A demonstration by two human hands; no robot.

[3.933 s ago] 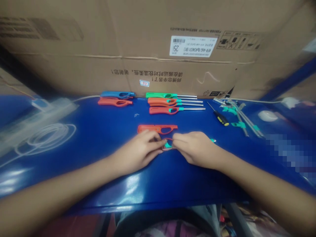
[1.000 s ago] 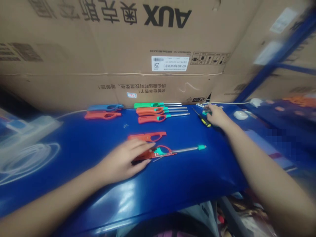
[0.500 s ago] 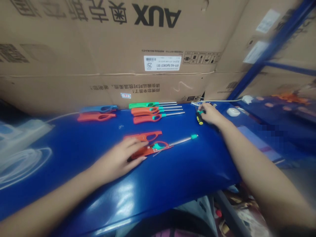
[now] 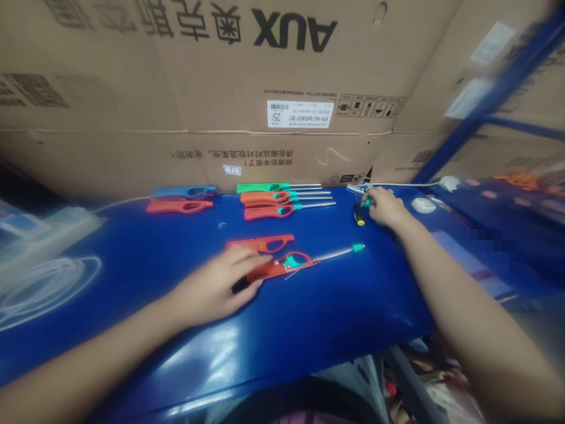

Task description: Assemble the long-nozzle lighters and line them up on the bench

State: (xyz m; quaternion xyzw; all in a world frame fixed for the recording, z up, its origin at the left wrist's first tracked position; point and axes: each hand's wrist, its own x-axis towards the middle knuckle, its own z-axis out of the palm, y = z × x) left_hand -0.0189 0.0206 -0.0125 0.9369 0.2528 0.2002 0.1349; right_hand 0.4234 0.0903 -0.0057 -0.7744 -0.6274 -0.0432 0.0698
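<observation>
The lighter (image 4: 270, 270) is pinched by the left hand (image 4: 223, 282); the screwdriver (image 4: 359, 219) could be bumped by the close right hand (image 4: 385, 208), grip unclear.

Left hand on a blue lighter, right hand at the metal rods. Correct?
Wrong colour: the head view shows the left hand on a red lighter. The right hand is at the metal rods, as you said.

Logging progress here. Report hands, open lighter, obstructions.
Left hand holding open lighter, thin wire loose at near edge. Right hand at tubes, grip unclear. Screwdriver close beside right hand; might get in the way.
</observation>
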